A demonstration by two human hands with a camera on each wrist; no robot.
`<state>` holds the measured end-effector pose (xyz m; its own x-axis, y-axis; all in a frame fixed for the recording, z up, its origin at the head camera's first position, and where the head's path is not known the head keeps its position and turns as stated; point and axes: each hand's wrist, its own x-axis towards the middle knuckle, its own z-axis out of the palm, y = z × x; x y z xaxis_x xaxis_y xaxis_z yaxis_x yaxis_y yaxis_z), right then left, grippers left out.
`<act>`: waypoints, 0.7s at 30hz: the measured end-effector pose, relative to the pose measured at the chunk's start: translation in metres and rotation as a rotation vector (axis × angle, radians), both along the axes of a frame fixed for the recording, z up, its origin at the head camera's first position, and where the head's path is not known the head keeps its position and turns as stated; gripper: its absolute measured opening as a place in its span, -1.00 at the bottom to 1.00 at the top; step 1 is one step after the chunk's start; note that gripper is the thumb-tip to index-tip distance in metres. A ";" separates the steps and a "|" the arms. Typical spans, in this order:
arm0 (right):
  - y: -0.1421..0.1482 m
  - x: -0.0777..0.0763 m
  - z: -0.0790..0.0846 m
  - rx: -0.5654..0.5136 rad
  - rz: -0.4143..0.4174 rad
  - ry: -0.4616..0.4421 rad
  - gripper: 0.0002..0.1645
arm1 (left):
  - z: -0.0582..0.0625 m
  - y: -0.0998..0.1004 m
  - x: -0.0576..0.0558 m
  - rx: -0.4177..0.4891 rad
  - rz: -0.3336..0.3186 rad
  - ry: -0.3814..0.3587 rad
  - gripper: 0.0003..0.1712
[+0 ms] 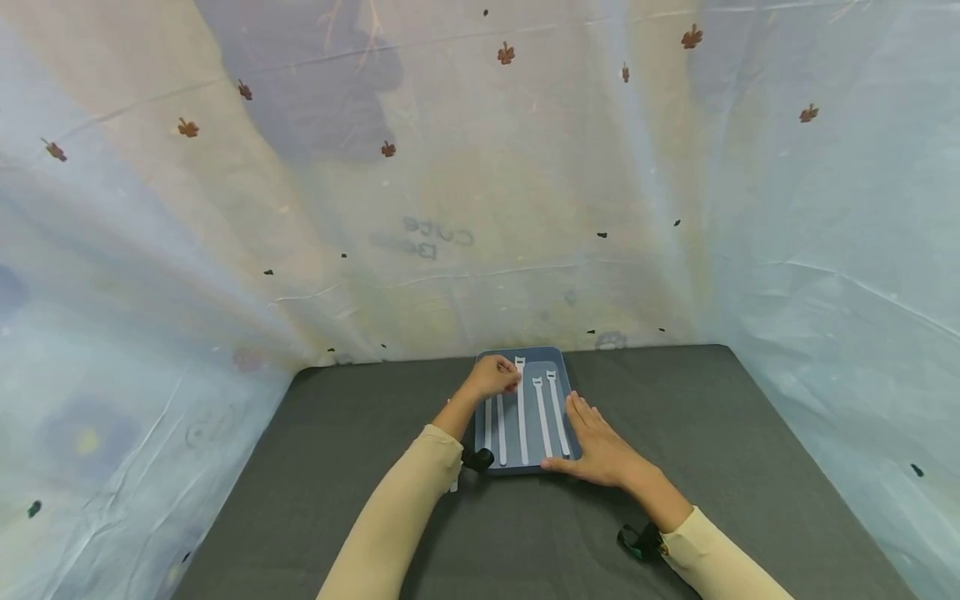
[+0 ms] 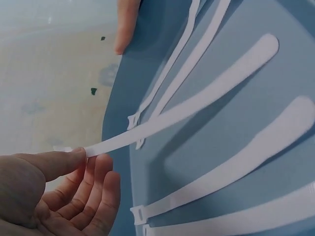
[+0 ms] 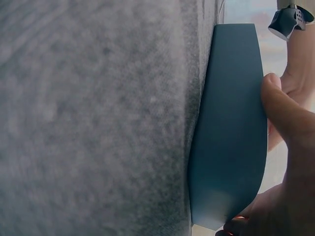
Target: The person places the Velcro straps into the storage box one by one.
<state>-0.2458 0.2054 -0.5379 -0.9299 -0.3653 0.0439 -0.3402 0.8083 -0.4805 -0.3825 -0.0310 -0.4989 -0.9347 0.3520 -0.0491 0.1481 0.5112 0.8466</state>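
Note:
My left hand [image 1: 493, 377] is over the far part of a blue-grey tray [image 1: 517, 471]. Between thumb and fingers it pinches a white strap-type cable tie [image 2: 202, 101] near its slotted head; the tie's rounded tail slants over the tray floor. Other white cable ties [image 1: 543, 421] lie lengthwise on either side of it, some partly covered by my left arm. My right hand [image 1: 600, 446] spans the tray's near right corner. Its thumb touches the near rim, and its straight fingers lie along the right side.
A dark grey cloth [image 1: 360, 467] covers the table under the tray. Left of the tray, a white strap end [image 1: 453, 484] shows beside my left sleeve. A pale printed curtain [image 1: 480, 292] hangs behind the table and along both sides.

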 end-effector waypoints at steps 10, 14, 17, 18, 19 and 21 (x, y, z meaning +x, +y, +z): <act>0.000 0.000 -0.001 0.002 0.002 -0.001 0.55 | 0.002 0.009 0.006 -0.071 0.016 -0.011 -0.81; 0.000 -0.001 -0.002 0.002 0.004 -0.003 0.55 | 0.002 0.012 0.006 -0.062 0.028 -0.036 -0.84; 0.001 -0.001 -0.003 -0.002 0.006 0.003 0.56 | 0.000 0.015 0.004 -0.066 0.035 -0.044 -0.86; 0.002 -0.001 -0.004 0.002 0.004 0.002 0.55 | -0.001 0.016 0.003 -0.071 0.038 -0.044 -0.86; 0.002 -0.002 -0.004 0.001 0.004 0.004 0.55 | -0.002 0.017 0.003 -0.079 0.040 -0.042 -0.86; 0.003 -0.001 -0.004 -0.002 0.004 0.008 0.55 | -0.005 0.019 0.002 -0.096 0.047 -0.036 -0.87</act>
<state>-0.2472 0.2080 -0.5421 -0.9281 -0.3689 0.0514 -0.3470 0.8062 -0.4792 -0.3808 -0.0120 -0.5038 -0.9470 0.3003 -0.1144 0.0926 0.5959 0.7977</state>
